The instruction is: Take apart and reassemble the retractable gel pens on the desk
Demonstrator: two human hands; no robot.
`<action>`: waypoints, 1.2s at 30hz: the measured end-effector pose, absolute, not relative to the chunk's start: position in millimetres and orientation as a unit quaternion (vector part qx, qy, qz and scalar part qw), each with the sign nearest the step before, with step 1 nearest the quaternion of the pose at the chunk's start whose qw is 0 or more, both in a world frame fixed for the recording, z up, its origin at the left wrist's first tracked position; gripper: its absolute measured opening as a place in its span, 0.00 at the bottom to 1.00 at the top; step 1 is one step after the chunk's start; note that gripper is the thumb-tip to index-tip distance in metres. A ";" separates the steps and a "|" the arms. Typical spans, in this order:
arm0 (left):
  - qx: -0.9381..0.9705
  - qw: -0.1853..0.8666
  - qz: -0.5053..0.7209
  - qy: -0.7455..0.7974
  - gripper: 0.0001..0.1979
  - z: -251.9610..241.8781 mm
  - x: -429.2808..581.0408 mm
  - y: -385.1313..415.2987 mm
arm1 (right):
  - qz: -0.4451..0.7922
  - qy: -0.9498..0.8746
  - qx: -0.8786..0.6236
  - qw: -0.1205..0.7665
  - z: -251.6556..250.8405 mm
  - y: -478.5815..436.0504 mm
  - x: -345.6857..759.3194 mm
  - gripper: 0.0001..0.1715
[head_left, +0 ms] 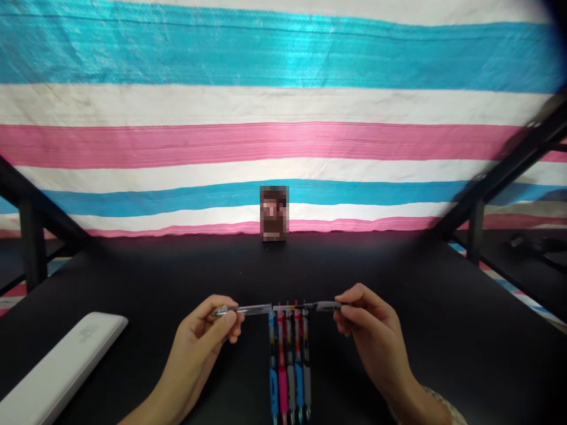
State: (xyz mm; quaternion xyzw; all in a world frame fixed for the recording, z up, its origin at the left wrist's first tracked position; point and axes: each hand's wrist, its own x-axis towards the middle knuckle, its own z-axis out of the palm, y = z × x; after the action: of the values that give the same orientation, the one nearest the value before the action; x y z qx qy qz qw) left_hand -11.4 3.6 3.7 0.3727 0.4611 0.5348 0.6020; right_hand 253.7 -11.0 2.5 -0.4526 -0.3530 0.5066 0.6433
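A pen [259, 309] in two parts was held over the black table [155, 265], the left hand [199, 336] pinching its clear barrel [248, 310] and the right hand [376, 330] pinching its grey grip [326, 306], from which a slim refill [283, 307] reached toward the barrel's end; whether they touched was impossible to tell. Good handling probably called for a light pinch with both parts level and in line, as the thin refill could catch. The barrel looked glassy, the refill pale with amber and dark stretches, and five pens [290, 378] lay side by side beneath.
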 end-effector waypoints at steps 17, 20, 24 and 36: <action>0.451 0.603 0.490 0.440 0.09 -11.0 -13.0 -1.1 | 0.283 -0.704 -0.491 0.429 6.3 -17.9 245.5 0.18; 0.447 0.603 0.494 0.438 0.10 -8.4 -12.7 -1.3 | 0.277 -0.728 -0.472 0.412 6.6 -17.5 245.1 0.16; 0.434 0.585 0.516 0.451 0.11 -5.7 -11.8 -0.7 | 0.248 -0.729 -0.461 0.441 -0.2 -17.8 243.2 0.16; 0.424 0.597 0.512 0.449 0.12 -4.8 -10.5 -1.4 | 0.195 -0.754 -0.458 0.429 -5.9 -15.7 245.6 0.08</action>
State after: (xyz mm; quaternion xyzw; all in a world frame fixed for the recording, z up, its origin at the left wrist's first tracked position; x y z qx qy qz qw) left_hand -10.5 -1.4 -4.8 0.4237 0.4494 0.5119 0.5971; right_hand 245.6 -15.7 -5.9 -0.4576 -0.7537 0.1951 0.4295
